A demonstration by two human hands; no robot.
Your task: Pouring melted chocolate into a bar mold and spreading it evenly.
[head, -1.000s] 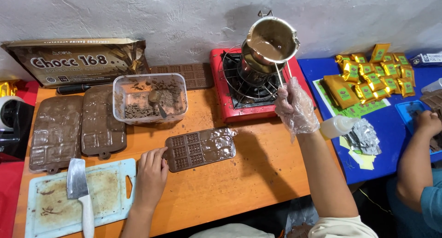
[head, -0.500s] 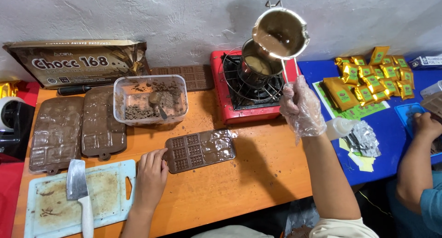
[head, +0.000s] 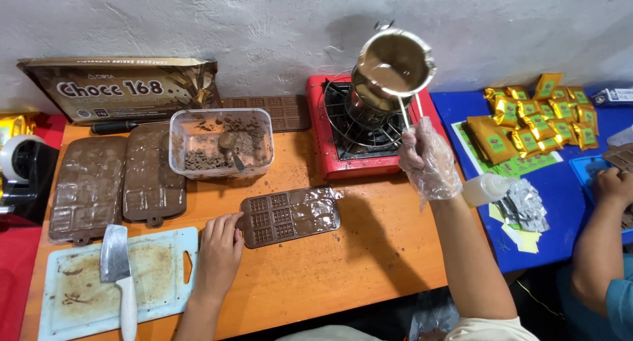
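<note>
Pot: small steel melting pot with liquid chocolate (head: 394, 65), tilted in the air above the red portable gas stove (head: 369, 127), at 1 o'clock.
Right hand: gloved right hand (head: 428, 158), closed round the pot's thin wire handle.
Left hand: left hand (head: 219, 247), fingers spread flat on the orange wooden counter (head: 330, 275), touching the brown chocolate bar mould (head: 290, 216) at centre.
Handling: pot likely hot, sloshy; grip handle's end. Mould looks soft, floppy; support from edges.
</note>
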